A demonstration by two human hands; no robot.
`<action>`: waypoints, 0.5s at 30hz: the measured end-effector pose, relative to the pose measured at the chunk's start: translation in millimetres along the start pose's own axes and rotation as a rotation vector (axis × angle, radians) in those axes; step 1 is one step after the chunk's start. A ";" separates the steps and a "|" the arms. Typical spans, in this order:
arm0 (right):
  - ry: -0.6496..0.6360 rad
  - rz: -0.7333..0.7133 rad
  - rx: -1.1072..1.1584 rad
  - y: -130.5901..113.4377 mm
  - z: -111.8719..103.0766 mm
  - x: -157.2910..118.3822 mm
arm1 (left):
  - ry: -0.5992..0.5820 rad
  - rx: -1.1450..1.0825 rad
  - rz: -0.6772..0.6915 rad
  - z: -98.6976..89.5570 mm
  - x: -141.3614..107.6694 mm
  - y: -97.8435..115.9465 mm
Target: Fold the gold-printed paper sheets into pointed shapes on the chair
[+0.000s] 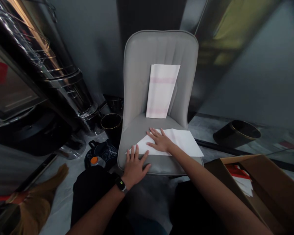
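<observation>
A folded sheet of white paper (pixel 183 142) lies flat across the seat of a grey chair (pixel 159 167), its left end slanting to a point. My right hand (pixel 161 142) rests on the paper, fingers spread and pointing left. At the paper's lower left edge, my left hand (pixel 134 168) lies palm down with its fingers apart, the fingertips on or beside the paper's corner. A watch is on the left wrist. Against the chair's backrest leans a second folded white paper (pixel 162 93) with faint pink bands, touched by neither hand.
An open cardboard box (pixel 267 176) with red and white papers stands at the right. Black bins (pixel 111 125) flank the chair. An orange-capped bottle (pixel 98 161) and dark bag sit left of the seat. A broom (pixel 36 202) and shiny metal cylinders (pixel 71 88) are farther left.
</observation>
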State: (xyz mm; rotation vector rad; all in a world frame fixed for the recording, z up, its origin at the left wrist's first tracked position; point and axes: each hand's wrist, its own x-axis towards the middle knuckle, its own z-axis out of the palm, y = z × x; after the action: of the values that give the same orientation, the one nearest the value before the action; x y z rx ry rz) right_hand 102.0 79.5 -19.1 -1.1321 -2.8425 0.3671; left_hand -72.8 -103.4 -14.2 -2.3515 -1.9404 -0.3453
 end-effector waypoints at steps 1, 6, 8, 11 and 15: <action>-0.008 0.014 0.003 1.7 -0.4 0.6 | -0.004 0.000 0.000 -0.4 0.4 0.3; -0.098 0.035 0.002 6.7 -5.8 5.5 | -0.017 -0.015 0.024 0.2 1.9 0.0; -0.113 0.048 -0.015 5.0 -7.4 7.9 | -0.015 -0.020 0.030 1.0 2.3 -0.9; -0.065 0.033 -0.027 -0.6 -7.5 10.0 | -0.011 -0.018 0.036 1.8 3.0 -1.8; -0.070 0.011 -0.018 -5.5 -8.2 10.2 | -0.023 -0.005 0.042 0.0 4.0 -0.9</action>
State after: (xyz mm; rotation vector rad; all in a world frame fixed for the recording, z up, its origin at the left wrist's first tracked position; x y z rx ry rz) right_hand 92.0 84.2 -10.2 -1.1609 -2.9067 0.3910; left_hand -73.0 -99.4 -13.4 -2.4058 -1.8996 -0.3216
